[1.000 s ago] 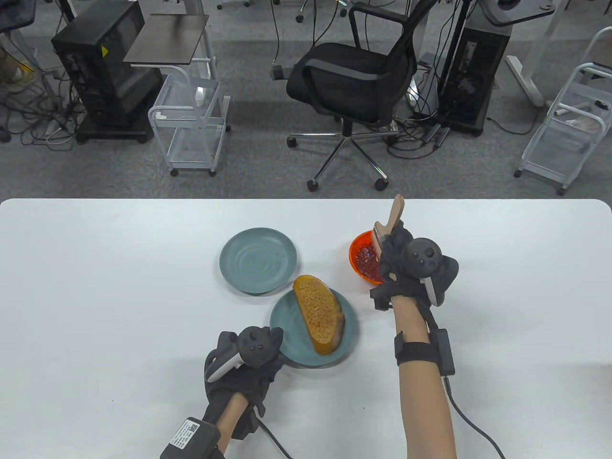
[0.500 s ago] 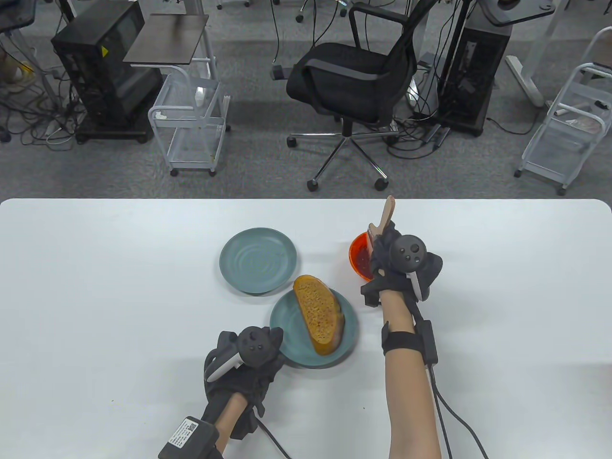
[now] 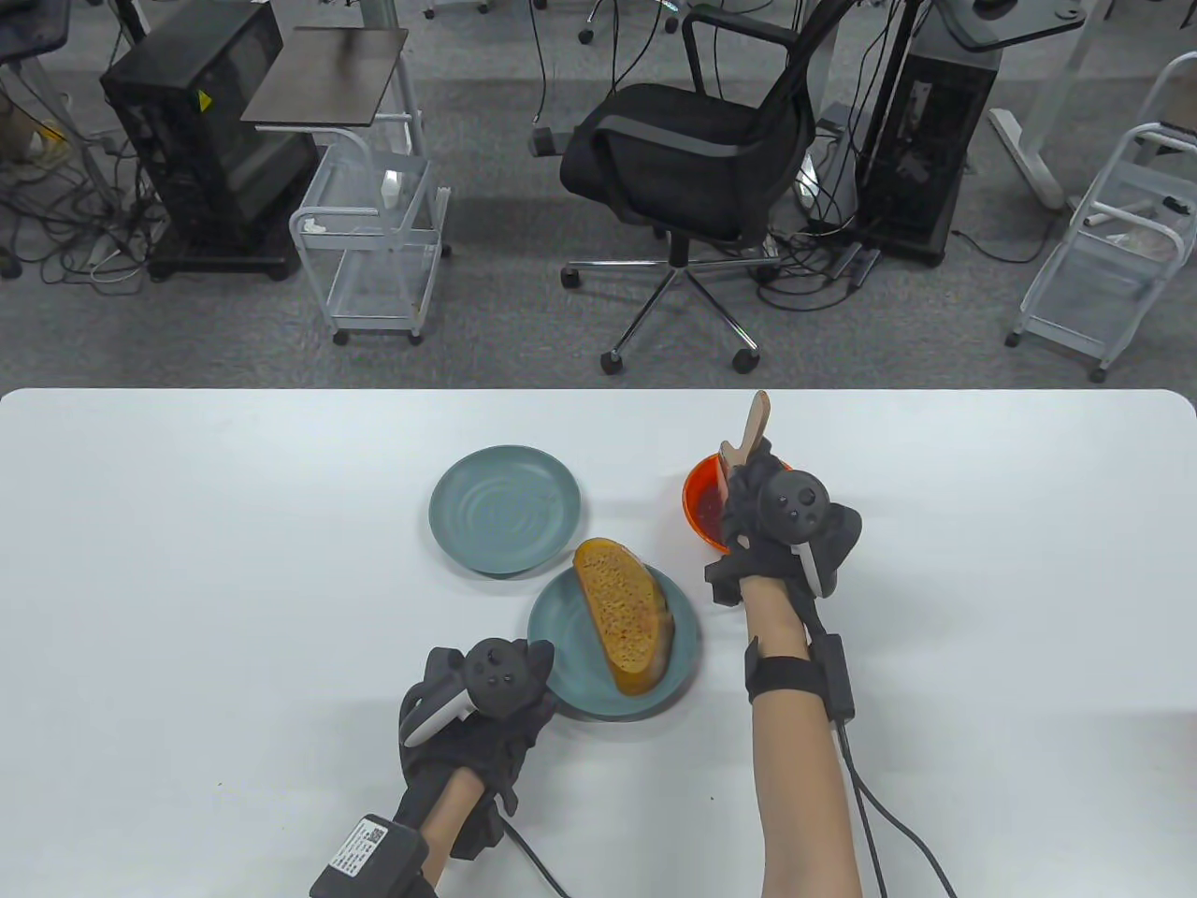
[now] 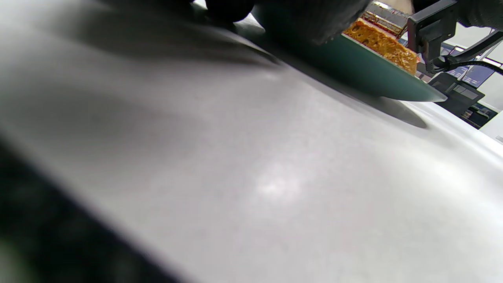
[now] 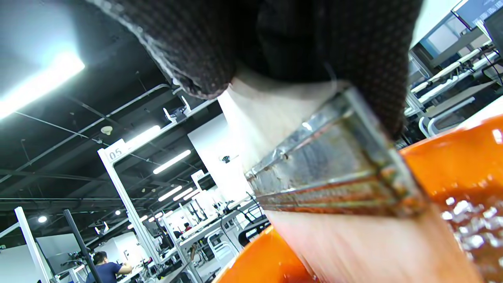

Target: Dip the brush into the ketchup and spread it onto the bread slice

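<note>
Brush (image 3: 748, 440): right hand (image 3: 781, 524) is gripping its wooden handle, bristles dipping into the ketchup bowl (image 3: 703, 500), right of the bread (image 3: 622, 613). Left hand (image 3: 482, 706) is resting at the plate (image 3: 570, 678) rim; grip unclear. Bread is likely handling soft, crumbly; brush light, stiff-handled.

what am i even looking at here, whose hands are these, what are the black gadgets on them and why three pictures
These are a person's two hands in black sensor gloves, with a tracker strapped to the back of each. One camera looks down at the white table; the other two sit on the wrists, so they look tilted and close.

The right hand grips a wooden-handled brush, its bristles down in the orange bowl of ketchup. The right wrist view shows its metal band close up.

The left hand rests at the edge of the teal plate carrying the toasted bread slice. A second teal plate sits bare behind it.
</note>
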`<state>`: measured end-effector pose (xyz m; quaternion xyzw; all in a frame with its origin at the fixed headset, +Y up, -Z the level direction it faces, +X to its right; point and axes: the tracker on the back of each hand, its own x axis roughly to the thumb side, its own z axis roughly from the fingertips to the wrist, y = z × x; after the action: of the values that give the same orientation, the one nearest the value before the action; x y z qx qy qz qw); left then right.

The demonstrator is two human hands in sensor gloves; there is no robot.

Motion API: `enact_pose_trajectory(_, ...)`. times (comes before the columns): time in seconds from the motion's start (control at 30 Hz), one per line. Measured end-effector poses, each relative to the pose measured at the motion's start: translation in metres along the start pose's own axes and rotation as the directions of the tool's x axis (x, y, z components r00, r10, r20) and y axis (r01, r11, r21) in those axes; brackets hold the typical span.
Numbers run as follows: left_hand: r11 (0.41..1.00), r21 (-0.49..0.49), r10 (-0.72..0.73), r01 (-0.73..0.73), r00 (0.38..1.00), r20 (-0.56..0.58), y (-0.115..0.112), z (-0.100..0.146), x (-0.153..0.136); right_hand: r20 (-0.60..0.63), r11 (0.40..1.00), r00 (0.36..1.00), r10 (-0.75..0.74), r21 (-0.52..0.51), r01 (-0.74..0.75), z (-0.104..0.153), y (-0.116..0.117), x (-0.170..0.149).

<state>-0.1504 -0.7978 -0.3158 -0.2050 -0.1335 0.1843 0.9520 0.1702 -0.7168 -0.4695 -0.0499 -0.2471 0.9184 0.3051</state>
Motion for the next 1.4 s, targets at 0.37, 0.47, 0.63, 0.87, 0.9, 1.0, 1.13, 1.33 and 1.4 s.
enact_pose_trajectory(0.37, 1.0, 0.003, -0.006, 0.006, 1.0, -0.002, 0.0, 0.0, 0.0, 0.089, 0.978, 0.978, -0.189, -0.072, 0.196, 0.02, -0.059, 0.023)
enact_pose_trajectory(0.47, 1.0, 0.004, -0.007, 0.007, 1.0, -0.002, 0.0, 0.0, 0.001, 0.032, 0.937, 0.937, -0.348, -0.013, 0.348, 0.038, -0.058, 0.031)
enact_pose_trajectory(0.63, 1.0, 0.005, -0.011, 0.011, 1.0, -0.002, 0.0, 0.0, 0.001, -0.061, 0.846, 0.854, -0.516, 0.12, 0.52, 0.074, -0.028, 0.045)
enact_pose_trajectory(0.87, 1.0, 0.004, -0.007, 0.007, 1.0, 0.001, 0.0, 0.0, 0.0, -0.131, 0.847, 0.862, -0.489, 0.166, 0.506, 0.103, 0.005, 0.037)
enact_pose_trajectory(0.9, 1.0, 0.005, -0.006, 0.006, 1.0, 0.001, 0.0, 0.0, 0.0, -0.132, 0.849, 0.865, -0.484, 0.166, 0.501, 0.104, 0.006, 0.035)
enact_pose_trajectory(1.0, 1.0, 0.006, -0.006, 0.006, 1.0, -0.001, 0.0, -0.001, 0.001, -0.08, 0.874, 0.883, -0.463, 0.123, 0.47, 0.106, -0.001, 0.029)
enact_pose_trajectory(1.13, 1.0, 0.009, -0.005, 0.005, 1.0, -0.001, 0.0, -0.001, 0.001, 0.103, 0.948, 0.943, -0.317, 0.052, 0.313, 0.105, -0.018, 0.036)
enact_pose_trajectory(1.33, 1.0, 0.011, -0.009, 0.009, 1.0, -0.002, 0.0, -0.001, 0.001, -0.194, 0.755, 0.763, -0.617, 0.128, 0.643, 0.117, 0.006, 0.038)
enact_pose_trajectory(1.4, 1.0, 0.011, -0.009, 0.009, 1.0, -0.001, 0.0, -0.001, 0.001, -0.189, 0.796, 0.802, -0.567, 0.124, 0.592, 0.12, 0.012, 0.035)
